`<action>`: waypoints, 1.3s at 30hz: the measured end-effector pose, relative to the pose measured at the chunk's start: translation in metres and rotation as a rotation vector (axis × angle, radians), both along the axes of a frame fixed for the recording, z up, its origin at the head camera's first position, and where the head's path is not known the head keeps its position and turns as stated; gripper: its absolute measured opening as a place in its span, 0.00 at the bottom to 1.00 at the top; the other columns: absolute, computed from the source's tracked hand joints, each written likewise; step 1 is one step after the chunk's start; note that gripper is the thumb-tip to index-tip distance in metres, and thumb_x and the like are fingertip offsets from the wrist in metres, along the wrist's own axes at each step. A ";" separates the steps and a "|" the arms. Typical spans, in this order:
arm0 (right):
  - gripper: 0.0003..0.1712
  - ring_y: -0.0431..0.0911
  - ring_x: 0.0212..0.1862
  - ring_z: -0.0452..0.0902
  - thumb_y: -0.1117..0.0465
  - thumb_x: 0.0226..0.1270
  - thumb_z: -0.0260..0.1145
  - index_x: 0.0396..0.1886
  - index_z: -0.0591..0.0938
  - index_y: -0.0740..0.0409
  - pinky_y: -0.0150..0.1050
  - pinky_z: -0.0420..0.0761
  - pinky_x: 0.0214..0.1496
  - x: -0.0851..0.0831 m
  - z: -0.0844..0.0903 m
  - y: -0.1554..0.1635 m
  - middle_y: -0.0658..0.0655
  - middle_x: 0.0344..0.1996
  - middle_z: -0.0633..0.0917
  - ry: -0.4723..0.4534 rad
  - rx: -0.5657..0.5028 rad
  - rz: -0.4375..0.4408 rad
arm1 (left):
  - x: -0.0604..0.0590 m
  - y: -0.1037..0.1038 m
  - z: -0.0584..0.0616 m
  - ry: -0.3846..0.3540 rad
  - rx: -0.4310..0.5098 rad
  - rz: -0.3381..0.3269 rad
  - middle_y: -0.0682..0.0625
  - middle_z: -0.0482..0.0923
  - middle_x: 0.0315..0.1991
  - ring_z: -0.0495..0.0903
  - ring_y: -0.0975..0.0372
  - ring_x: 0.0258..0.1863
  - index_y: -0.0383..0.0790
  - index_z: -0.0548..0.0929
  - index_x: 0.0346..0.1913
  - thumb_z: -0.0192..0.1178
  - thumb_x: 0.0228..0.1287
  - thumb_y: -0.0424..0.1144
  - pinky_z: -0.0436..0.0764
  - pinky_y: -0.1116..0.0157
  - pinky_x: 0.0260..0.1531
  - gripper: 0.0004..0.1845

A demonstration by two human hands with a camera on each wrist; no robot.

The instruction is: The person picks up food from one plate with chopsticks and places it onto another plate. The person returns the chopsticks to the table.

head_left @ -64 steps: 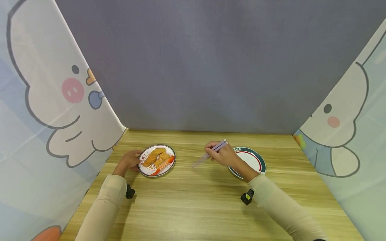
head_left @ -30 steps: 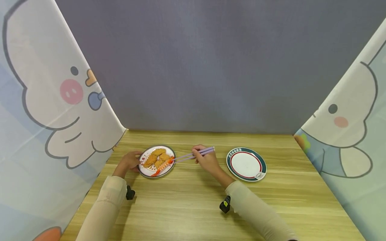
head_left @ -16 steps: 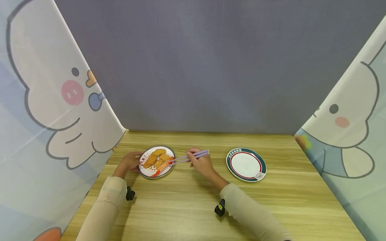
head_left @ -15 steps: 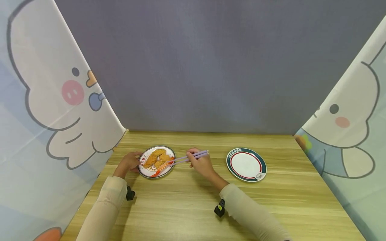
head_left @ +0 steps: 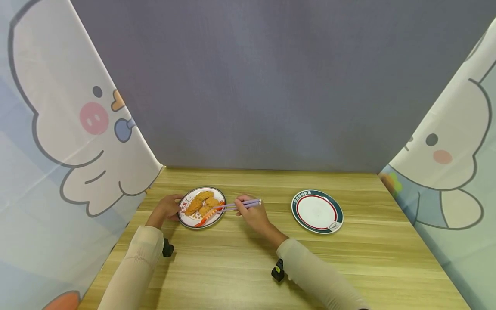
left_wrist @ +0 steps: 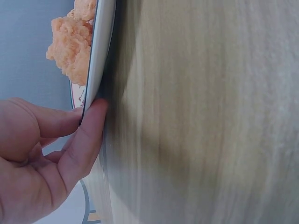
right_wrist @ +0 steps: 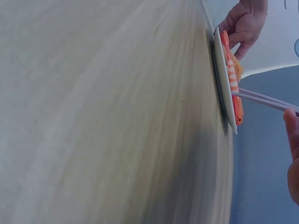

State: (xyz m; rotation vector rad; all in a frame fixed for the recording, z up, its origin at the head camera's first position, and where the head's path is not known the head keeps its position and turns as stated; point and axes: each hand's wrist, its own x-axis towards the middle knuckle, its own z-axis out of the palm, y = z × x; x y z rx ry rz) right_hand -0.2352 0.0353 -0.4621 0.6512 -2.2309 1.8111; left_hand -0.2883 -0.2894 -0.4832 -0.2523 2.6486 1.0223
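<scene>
Sleeves (head_left: 315, 275): cream, long, both cut off at the near side of the head view.
Tabletop (head_left: 224, 275): pale wood grain, bearing both plates.
Right hand (head_left: 252, 215): grasping the chopsticks, right of the food plate; the right wrist view catches only part of this hand, cut off at its edge.
Chopsticks (right_wrist: 261, 100): a slim lilac pair, pointing left to the shrimp. The head view merges their tips with the food; the right wrist view shows one tip against the shrimp's near face and the other chopstick reaching behind it. Whether they pinch it is hard to tell.
Shrimp (head_left: 209, 214): orange-red with pale bands, slanting from near left to far right across the food plate's near right part; out of sight in the left wrist view.
Food plate (head_left: 187, 217): round, white, dark-rimmed, with red print partly hidden by food; left on the tabletop.
Left hand (head_left: 167, 207): grasping the food plate's left rim. The left wrist view reveals thumb above and a finger below, a grip mostly hidden from the head view.
Fried pieces (head_left: 203, 202): golden-brown, crumbly, heaped on the food plate beyond the shrimp; their number is unclear.
Green-rimmed plate (head_left: 317, 212): round, white, with a red ring, well right of the food; seen only from the head.
Back panel (head_left: 248, 86): grey, behind the tabletop, its top cut off.
</scene>
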 end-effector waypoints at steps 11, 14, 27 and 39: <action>0.11 0.67 0.26 0.85 0.75 0.72 0.58 0.34 0.84 0.79 0.42 0.89 0.27 0.000 -0.007 -0.002 0.78 0.28 0.85 0.057 -0.079 -0.050 | 0.000 -0.001 -0.002 0.006 -0.032 -0.013 0.22 0.68 0.65 0.83 0.59 0.32 0.30 0.65 0.75 0.54 0.68 0.24 0.89 0.63 0.28 0.32; 0.11 0.67 0.27 0.86 0.75 0.72 0.58 0.35 0.84 0.79 0.40 0.89 0.28 -0.001 -0.010 -0.001 0.77 0.30 0.85 0.066 -0.085 -0.042 | 0.000 -0.001 -0.002 0.016 -0.061 -0.026 0.22 0.69 0.65 0.84 0.58 0.34 0.30 0.66 0.74 0.55 0.67 0.25 0.89 0.64 0.29 0.31; 0.12 0.68 0.26 0.85 0.74 0.73 0.58 0.34 0.83 0.80 0.44 0.89 0.29 0.001 -0.001 0.005 0.78 0.30 0.84 0.073 -0.144 -0.031 | 0.001 -0.002 -0.001 0.022 -0.061 -0.027 0.23 0.70 0.65 0.83 0.57 0.34 0.30 0.66 0.75 0.55 0.67 0.25 0.89 0.63 0.28 0.32; 0.12 0.72 0.27 0.83 0.74 0.75 0.56 0.35 0.82 0.80 0.45 0.90 0.30 -0.012 -0.015 0.016 0.81 0.31 0.82 0.036 -0.232 -0.042 | 0.003 -0.004 0.000 0.031 -0.025 -0.043 0.21 0.70 0.63 0.85 0.56 0.31 0.30 0.69 0.72 0.56 0.63 0.26 0.89 0.64 0.27 0.32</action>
